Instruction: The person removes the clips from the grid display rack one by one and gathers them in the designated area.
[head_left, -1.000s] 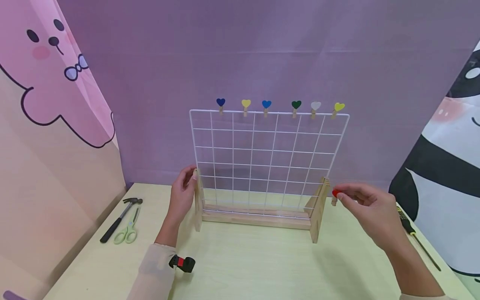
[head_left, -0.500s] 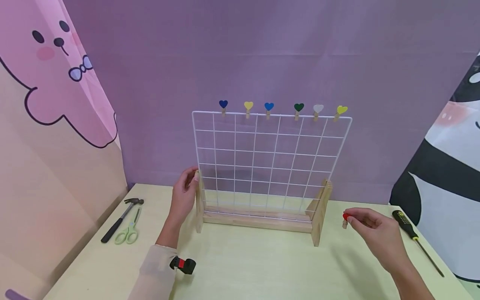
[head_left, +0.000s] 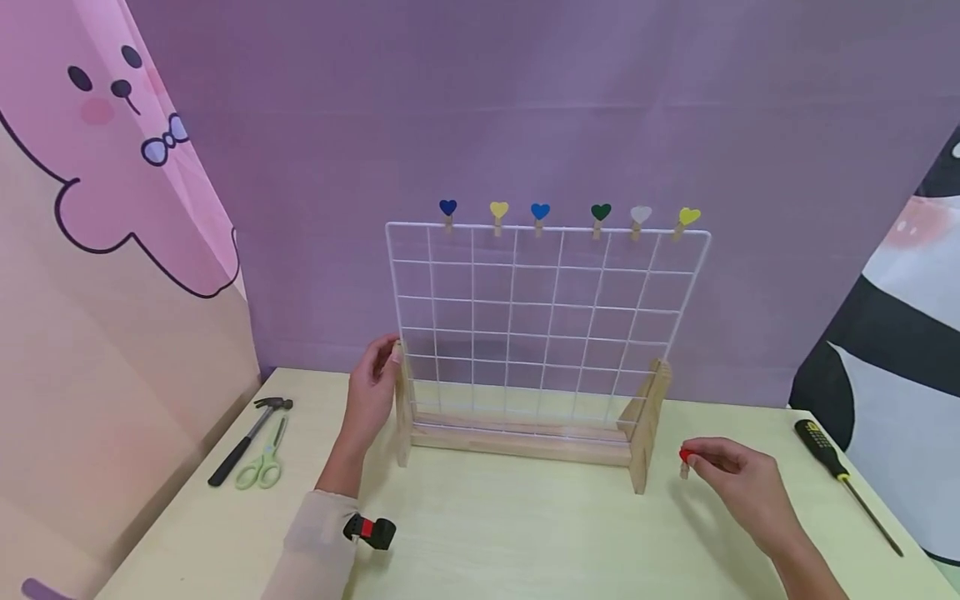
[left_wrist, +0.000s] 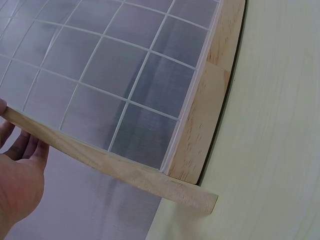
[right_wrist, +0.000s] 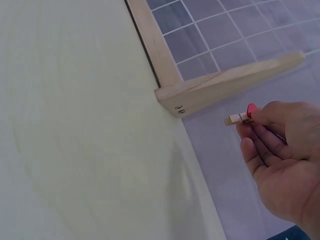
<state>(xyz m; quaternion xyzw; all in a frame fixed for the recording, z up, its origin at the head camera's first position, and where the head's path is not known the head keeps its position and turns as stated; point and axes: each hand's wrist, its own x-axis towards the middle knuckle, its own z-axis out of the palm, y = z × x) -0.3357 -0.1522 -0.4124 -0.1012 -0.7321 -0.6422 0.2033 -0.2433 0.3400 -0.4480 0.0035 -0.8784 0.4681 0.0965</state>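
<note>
A white wire grid (head_left: 525, 317) stands upright in a wooden base (head_left: 517, 444). Along its top wire sit several small heart clothespins, among them a dark blue one (head_left: 448, 208), a green one (head_left: 601, 213) and a yellow one (head_left: 688, 217) at the right end. My left hand (head_left: 371, 396) grips the top of the base's left wooden post (left_wrist: 107, 165). To the right of the base, above the table, my right hand (head_left: 742, 487) pinches a wooden clothespin with a red heart (right_wrist: 239, 118) between thumb and fingers, apart from the stand.
A hammer (head_left: 243, 446) and green-handled scissors (head_left: 262, 467) lie on the table's left side. On the right lies a screwdriver (head_left: 840, 471) with a black and yellow handle. A purple cloth (head_left: 525, 108) hangs behind the table (head_left: 510, 533).
My right hand has moved down and slightly right with the red-heart clothespin, away from the right post. My left hand keeps its grip on the left post.
</note>
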